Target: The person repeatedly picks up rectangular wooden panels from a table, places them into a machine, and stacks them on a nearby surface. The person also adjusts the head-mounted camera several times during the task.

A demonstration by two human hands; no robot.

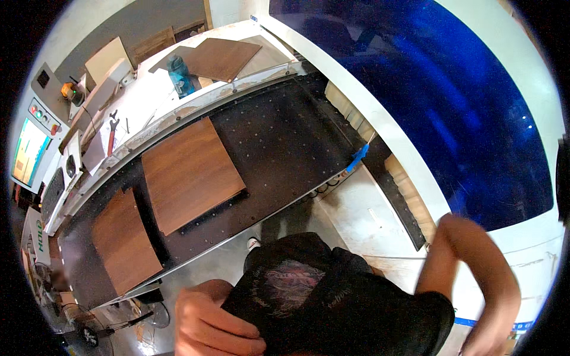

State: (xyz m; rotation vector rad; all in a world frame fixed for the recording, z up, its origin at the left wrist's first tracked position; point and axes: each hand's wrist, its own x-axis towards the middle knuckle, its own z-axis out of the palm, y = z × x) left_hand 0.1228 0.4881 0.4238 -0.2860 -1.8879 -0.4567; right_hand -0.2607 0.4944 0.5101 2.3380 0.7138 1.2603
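Observation:
My left hand (217, 323) is at the lower edge, in front of my dark printed T-shirt (297, 285). Its fingers are bent and pressed together, and whatever they may hold is hidden. On the right my bare right arm (481, 261) is sharply bent at the elbow, and the forearm runs down out of the picture, so the right hand does not show. Beyond my body, two brown wood-grain panels lie on the black machine bed: a larger panel (193, 172) in the middle and a smaller panel (127, 243) to its left. Neither hand touches them.
The black bed (273, 136) belongs to a white machine with a large blue window (427, 107) at right. Along the far ledge are another brown panel (219, 58), a teal bottle (180, 77) and a red-handled wrench (112, 133). A lit control screen (31, 153) stands far left, a fan (86, 335) lower left.

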